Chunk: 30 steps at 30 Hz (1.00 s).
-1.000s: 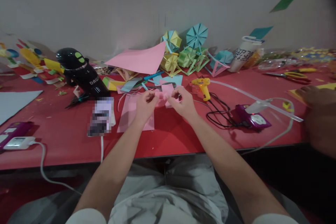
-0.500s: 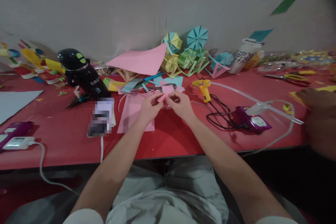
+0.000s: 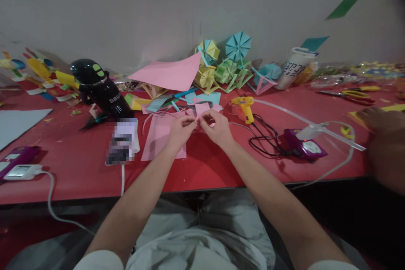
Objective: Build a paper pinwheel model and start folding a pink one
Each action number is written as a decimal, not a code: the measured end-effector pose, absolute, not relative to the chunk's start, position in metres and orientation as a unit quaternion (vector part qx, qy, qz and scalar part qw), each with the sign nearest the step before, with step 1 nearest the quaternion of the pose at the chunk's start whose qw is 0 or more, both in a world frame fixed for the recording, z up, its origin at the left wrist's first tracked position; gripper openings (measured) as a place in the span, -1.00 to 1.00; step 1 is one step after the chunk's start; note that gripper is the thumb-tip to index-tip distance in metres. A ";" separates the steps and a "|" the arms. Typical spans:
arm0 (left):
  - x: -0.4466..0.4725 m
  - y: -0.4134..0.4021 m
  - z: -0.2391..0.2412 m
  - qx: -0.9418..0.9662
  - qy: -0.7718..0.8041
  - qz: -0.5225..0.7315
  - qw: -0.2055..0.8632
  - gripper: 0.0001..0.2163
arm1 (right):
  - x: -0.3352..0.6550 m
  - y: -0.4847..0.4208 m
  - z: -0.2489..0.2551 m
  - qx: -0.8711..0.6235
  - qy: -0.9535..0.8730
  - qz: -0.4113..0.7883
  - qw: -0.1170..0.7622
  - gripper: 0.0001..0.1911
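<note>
Between my two hands is a small piece of pink paper, mostly covered by the fingers. My left hand pinches its left side, and my right hand pinches it from the right, fingertips almost meeting. Just behind them lies another pink paper piece. Under and beside my left hand rests a larger pink sheet on the red table. To the right of my right hand, a yellow hot glue gun lies on its side with its light lit.
Folded paper models and a curved pink sheet stand at the back. A black bottle and a phone are left. Right are a purple power socket, a clear glue stick, a white cup and another person's hand.
The fingers of both hands have closed further over the small pink paper, so less of it shows. Everything else on the table stays in place.
</note>
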State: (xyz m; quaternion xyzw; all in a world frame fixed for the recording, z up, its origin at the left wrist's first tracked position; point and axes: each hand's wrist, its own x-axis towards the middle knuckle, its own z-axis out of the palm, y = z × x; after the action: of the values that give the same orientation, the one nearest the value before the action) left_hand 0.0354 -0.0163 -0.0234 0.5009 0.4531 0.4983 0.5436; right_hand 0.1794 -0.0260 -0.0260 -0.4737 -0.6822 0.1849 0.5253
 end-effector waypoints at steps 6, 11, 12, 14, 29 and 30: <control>0.038 -0.020 -0.019 0.443 0.469 0.478 0.596 -0.76 | 0.180 -0.025 -0.028 -0.470 -0.699 0.173 0.511 -0.94; 0.039 -0.021 -0.015 0.438 0.485 0.465 0.597 -0.85 | 0.180 -0.023 -0.030 -0.467 -0.712 0.149 0.502 -0.93; 0.040 -0.021 -0.015 0.439 0.487 0.466 0.595 -0.89 | 0.180 -0.023 -0.030 -0.467 -0.713 0.147 0.502 -0.94; 0.040 -0.021 -0.015 0.439 0.488 0.472 0.589 -0.93 | 0.180 -0.023 -0.031 -0.468 -0.714 0.146 0.500 -0.95; 0.040 -0.020 -0.018 0.425 0.486 0.489 0.586 -0.95 | 0.178 -0.023 -0.032 -0.461 -0.737 0.107 0.483 -0.86; 0.040 -0.020 -0.018 0.413 0.483 0.495 0.592 -0.95 | 0.178 -0.023 -0.032 -0.455 -0.747 0.098 0.474 -0.83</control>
State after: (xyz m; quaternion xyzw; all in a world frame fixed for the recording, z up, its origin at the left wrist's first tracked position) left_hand 0.0396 -0.0198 -0.0182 0.4133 0.4830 0.4949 0.5924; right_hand 0.1784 -0.0233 -0.0317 -0.4547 -0.7473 0.0984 0.4745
